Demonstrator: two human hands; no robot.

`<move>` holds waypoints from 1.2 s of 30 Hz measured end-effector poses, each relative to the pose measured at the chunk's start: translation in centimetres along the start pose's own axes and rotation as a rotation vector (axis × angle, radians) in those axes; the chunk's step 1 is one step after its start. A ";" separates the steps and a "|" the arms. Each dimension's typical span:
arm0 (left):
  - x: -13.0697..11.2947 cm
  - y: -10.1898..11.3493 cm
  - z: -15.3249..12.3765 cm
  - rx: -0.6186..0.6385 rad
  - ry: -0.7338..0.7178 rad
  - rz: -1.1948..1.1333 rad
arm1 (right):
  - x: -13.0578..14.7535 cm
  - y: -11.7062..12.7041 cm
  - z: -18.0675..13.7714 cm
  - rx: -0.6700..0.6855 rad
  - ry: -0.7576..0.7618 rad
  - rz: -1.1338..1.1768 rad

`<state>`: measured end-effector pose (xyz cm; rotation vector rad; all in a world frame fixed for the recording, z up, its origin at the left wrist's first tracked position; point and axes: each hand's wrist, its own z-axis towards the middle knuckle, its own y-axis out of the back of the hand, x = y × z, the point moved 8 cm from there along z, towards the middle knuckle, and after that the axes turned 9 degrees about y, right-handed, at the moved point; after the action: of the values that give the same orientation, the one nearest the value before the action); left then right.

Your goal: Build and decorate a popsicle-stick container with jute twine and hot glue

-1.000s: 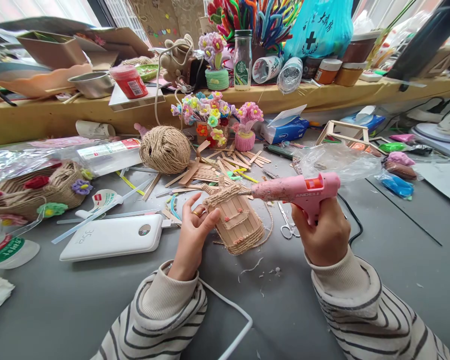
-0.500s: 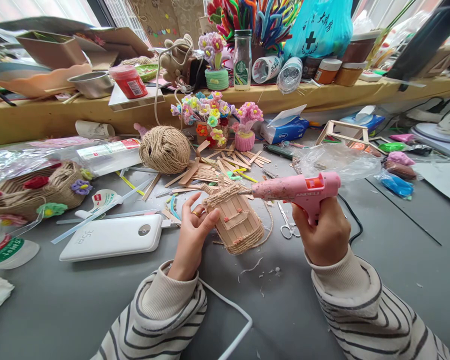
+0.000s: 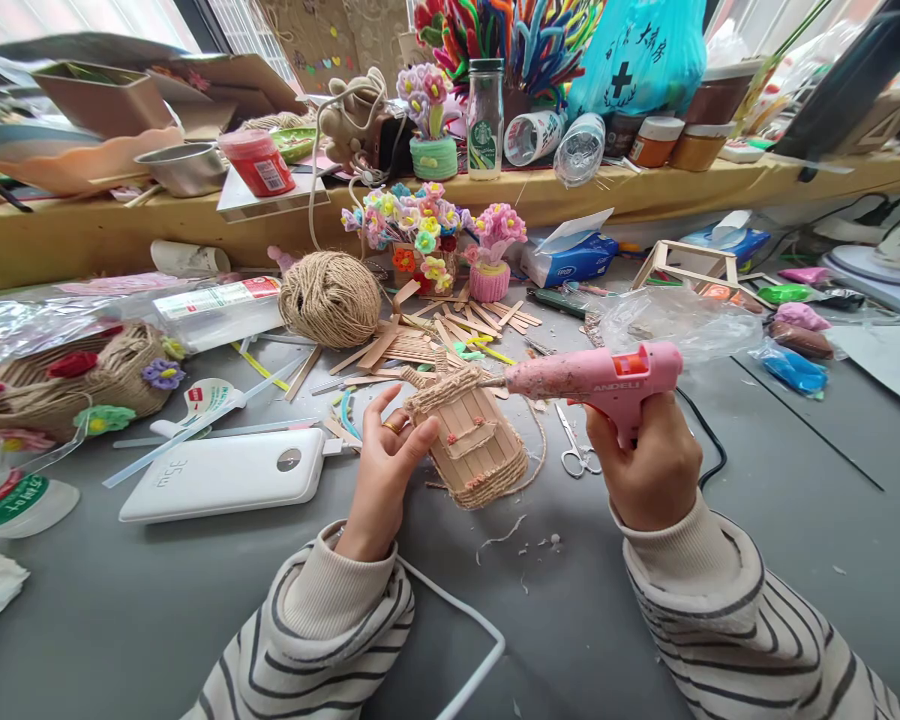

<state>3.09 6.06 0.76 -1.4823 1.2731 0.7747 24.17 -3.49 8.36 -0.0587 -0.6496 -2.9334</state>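
Observation:
Between thumb and fingers, my left hand [image 3: 390, 460] grips a small craft stick basket [image 3: 474, 445] by its left edge. Twine is wound around the basket's upper and lower ends, and its slatted face carries small reddish flowers and a strip of twine. My right hand [image 3: 649, 465] is wrapped around the handle of a pink glue gun [image 3: 596, 378]. The gun points left, its nozzle at the twine along the basket's upper right corner; whether they touch I cannot tell. A loose twine end curves down beside the basket.
Behind the basket are a twine ball [image 3: 330, 300] and scattered craft sticks [image 3: 420, 345]. A white power bank [image 3: 225, 475] lies left, its cable [image 3: 487, 640] crossing the front. Small scissors [image 3: 574, 445] rest between my hands. A black cord [image 3: 709, 430] trails behind my right hand.
The basket and the glue gun have barely shifted, only by a tiny amount. Both hands keep their grips.

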 end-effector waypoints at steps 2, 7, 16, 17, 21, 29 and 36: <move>0.0 0.0 0.0 0.003 0.000 -0.001 | 0.0 0.0 0.0 0.002 -0.006 0.001; 0.0 0.0 0.0 0.006 -0.009 -0.006 | 0.0 -0.1 0.0 0.014 -0.014 -0.003; -0.1 0.1 0.0 -0.005 -0.013 -0.031 | -0.1 -0.2 0.0 0.048 -0.042 0.012; -0.1 0.1 0.0 -0.008 -0.014 -0.036 | -0.1 -0.2 0.0 0.052 -0.047 0.016; -0.2 0.2 0.0 -0.003 -0.024 -0.051 | -0.3 -0.3 0.0 0.058 -0.063 0.028; -0.2 0.3 0.2 0.010 -0.050 -0.055 | -1.0 -0.9 -0.6 0.119 -0.157 0.050; -0.6 0.9 0.6 0.082 0.010 -0.214 | -4.3 -1.8 -0.8 0.141 -0.374 0.071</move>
<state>2.19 6.84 0.89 -1.5279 1.1185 0.5684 28.19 -1.66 6.60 -0.6123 -0.8802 -2.8196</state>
